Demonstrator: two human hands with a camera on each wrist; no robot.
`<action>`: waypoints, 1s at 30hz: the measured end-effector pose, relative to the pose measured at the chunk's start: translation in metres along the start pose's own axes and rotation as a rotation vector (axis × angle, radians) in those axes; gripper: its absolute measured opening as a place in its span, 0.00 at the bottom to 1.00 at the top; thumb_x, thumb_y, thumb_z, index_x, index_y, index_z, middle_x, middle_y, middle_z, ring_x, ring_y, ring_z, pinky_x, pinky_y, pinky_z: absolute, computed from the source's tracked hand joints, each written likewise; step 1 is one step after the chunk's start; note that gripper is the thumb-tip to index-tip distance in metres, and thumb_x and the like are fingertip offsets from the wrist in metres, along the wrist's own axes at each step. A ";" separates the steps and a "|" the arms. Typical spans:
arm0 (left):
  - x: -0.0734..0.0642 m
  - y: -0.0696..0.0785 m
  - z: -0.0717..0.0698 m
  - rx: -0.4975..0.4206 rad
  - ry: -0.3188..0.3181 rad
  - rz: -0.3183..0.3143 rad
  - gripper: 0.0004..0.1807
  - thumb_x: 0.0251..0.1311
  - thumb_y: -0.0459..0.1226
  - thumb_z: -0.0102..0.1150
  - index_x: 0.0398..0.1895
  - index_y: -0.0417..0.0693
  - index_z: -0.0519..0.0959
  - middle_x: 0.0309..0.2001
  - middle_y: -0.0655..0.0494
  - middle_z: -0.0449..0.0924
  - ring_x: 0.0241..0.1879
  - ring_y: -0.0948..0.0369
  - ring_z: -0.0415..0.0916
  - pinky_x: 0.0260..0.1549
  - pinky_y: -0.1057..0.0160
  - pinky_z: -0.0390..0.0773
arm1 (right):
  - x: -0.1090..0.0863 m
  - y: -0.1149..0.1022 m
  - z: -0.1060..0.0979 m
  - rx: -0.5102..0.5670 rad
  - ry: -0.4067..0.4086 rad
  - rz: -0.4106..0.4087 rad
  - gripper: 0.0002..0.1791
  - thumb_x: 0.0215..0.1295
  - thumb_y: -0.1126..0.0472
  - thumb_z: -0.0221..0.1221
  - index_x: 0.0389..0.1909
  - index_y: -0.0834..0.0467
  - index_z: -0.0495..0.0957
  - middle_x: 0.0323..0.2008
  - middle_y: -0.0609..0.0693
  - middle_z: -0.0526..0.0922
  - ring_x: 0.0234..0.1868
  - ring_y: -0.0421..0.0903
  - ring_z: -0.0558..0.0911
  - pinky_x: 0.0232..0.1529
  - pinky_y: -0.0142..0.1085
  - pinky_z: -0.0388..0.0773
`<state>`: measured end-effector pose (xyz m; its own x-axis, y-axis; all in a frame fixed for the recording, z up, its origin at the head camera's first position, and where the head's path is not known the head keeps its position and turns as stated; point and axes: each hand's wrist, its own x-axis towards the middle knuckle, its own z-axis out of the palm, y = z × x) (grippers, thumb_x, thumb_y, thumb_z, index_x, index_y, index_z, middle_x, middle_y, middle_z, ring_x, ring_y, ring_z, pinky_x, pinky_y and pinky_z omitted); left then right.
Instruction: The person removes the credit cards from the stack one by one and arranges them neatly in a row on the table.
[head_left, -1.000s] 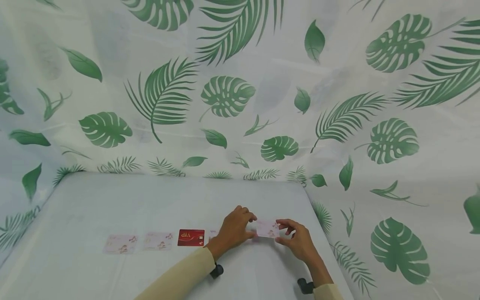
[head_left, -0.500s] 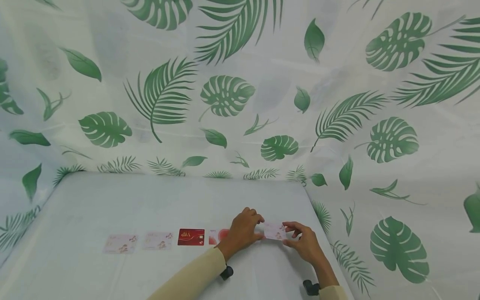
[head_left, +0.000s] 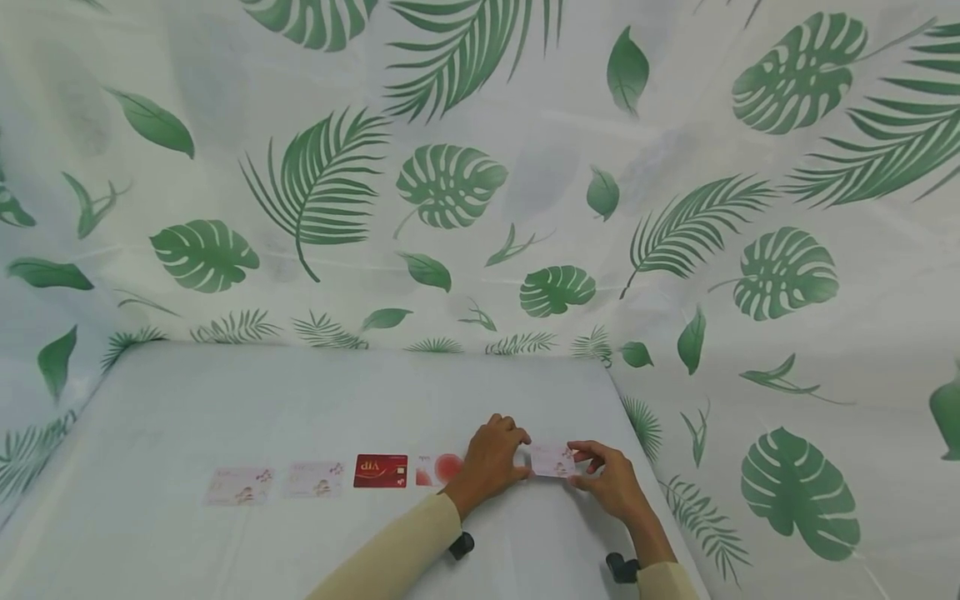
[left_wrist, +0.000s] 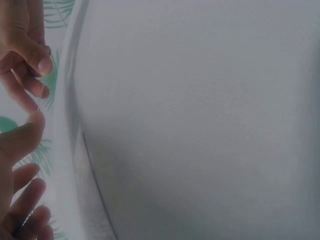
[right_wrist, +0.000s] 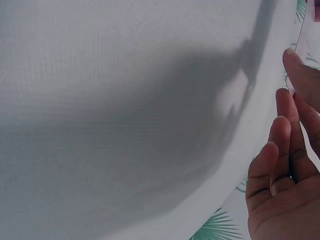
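Note:
Between my two hands a pale pink card (head_left: 551, 461) with a flower print is held above the white table. My left hand (head_left: 491, 458) pinches its left edge with thumb and fingers; my right hand (head_left: 613, 482) grips the right edge the same way. In the right wrist view the card (right_wrist: 302, 37) shows almost edge-on by the right hand's (right_wrist: 292, 165) thumb. The left wrist view has the left hand (left_wrist: 22, 185) at its lower left, fingers loosely bent. A white card with red circles (head_left: 437, 469) lies partly behind the left wrist.
Further left, a red VIP card (head_left: 380, 472) and two pale pink cards (head_left: 240, 486) continue the row on the white table (head_left: 262, 408). Leaf-printed cloth (head_left: 450, 292) walls the table's back and sides. Black wrist cameras (head_left: 462, 546) sit beneath both wrists.
Both hands have carried the pink card to the right, mostly in the first half second. More of the card with red circles shows. The head view has shifted slightly.

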<state>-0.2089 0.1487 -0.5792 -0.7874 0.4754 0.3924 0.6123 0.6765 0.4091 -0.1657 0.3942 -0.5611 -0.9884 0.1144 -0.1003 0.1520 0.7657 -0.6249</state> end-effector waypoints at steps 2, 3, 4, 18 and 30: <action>0.000 0.000 0.002 0.005 -0.002 -0.004 0.24 0.47 0.53 0.85 0.46 0.55 0.89 0.36 0.60 0.81 0.40 0.62 0.74 0.39 0.68 0.75 | 0.000 0.001 0.001 -0.005 0.003 0.001 0.32 0.54 0.71 0.77 0.62 0.53 0.84 0.47 0.49 0.88 0.43 0.46 0.77 0.41 0.33 0.71; -0.001 0.000 0.004 0.009 0.000 -0.005 0.24 0.47 0.53 0.85 0.46 0.55 0.89 0.36 0.60 0.81 0.40 0.62 0.74 0.39 0.68 0.74 | 0.000 0.002 0.002 -0.006 0.007 0.003 0.32 0.54 0.71 0.77 0.62 0.53 0.84 0.46 0.49 0.88 0.43 0.46 0.77 0.40 0.32 0.71; -0.001 0.000 0.005 0.015 0.003 -0.005 0.25 0.47 0.53 0.86 0.46 0.55 0.89 0.36 0.60 0.81 0.41 0.61 0.74 0.39 0.67 0.74 | 0.000 0.003 0.003 -0.006 0.008 0.002 0.32 0.54 0.71 0.76 0.62 0.54 0.84 0.46 0.50 0.88 0.42 0.46 0.77 0.39 0.32 0.71; -0.005 0.004 0.015 0.080 -0.034 -0.077 0.25 0.48 0.55 0.84 0.47 0.55 0.90 0.40 0.57 0.82 0.43 0.59 0.73 0.40 0.64 0.71 | 0.001 0.002 0.015 -0.014 0.028 0.030 0.32 0.52 0.74 0.76 0.60 0.55 0.85 0.43 0.51 0.87 0.40 0.46 0.75 0.34 0.31 0.70; -0.008 0.002 0.024 0.117 -0.033 -0.107 0.24 0.48 0.57 0.84 0.45 0.57 0.89 0.39 0.59 0.81 0.41 0.60 0.71 0.37 0.66 0.66 | 0.003 0.000 0.020 -0.040 0.036 0.040 0.32 0.52 0.75 0.75 0.61 0.54 0.85 0.42 0.50 0.86 0.41 0.47 0.75 0.34 0.33 0.70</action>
<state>-0.2032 0.1601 -0.6007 -0.8509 0.4138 0.3238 0.5137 0.7844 0.3475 -0.1688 0.3818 -0.5772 -0.9812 0.1675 -0.0961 0.1917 0.7847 -0.5895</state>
